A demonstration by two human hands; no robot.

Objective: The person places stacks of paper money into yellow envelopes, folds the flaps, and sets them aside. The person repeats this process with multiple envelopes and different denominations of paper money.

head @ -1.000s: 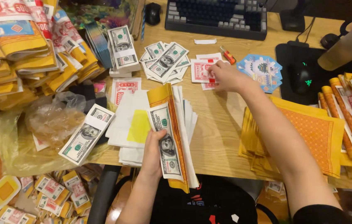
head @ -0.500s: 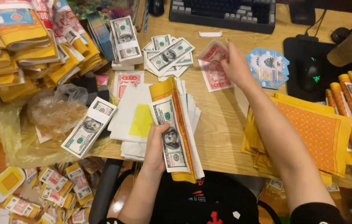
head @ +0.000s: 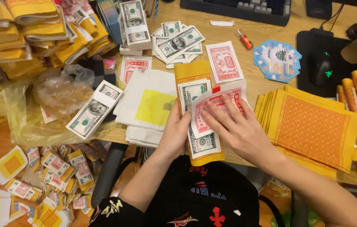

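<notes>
My left hand grips the left edge of a stack of yellow paper with a green banknote sheet on top, held at the table's near edge. My right hand presses a red-and-white printed note flat onto that stack, fingers spread over it. Another red note lies on the wooden table just behind. A pile of white sheets with a yellow square sits to the left of the stack.
Orange patterned sheets lie at the right. Loose banknote sheets and a bundle are at back and left. Blue octagonal cards, a lighter, keyboard, mouse, and yellow paper bundles surround.
My right hand picked a red note from the far pile and brought it back onto the stack held by my left hand. The stack now lies flatter.
</notes>
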